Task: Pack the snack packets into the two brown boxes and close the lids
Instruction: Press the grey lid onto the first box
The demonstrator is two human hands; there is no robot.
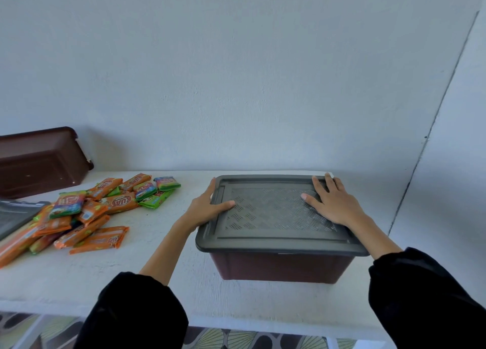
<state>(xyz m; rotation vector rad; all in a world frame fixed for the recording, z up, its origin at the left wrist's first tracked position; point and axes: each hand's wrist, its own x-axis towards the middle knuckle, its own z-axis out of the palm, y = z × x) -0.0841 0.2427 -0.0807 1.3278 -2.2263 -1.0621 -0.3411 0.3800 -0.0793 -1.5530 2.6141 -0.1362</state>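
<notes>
The grey lid (273,212) is seated on the brown box (281,268), set near the bench's (147,275) right end. The right hand (332,204) is laid flat on it, fingers spread (towards the far right corner). The left hand (207,206) is opened across the left rim, thumb on top, nothing gripped.

Left sleeve (136,312) was black, loose soft cloth, bunched in folds at mid-forearm, right sleeve (426,296) was the same black, gathered likewise, forearms were bare past both cuffs, left hand (207,208) and right hand (332,204) were ungloved
</notes>
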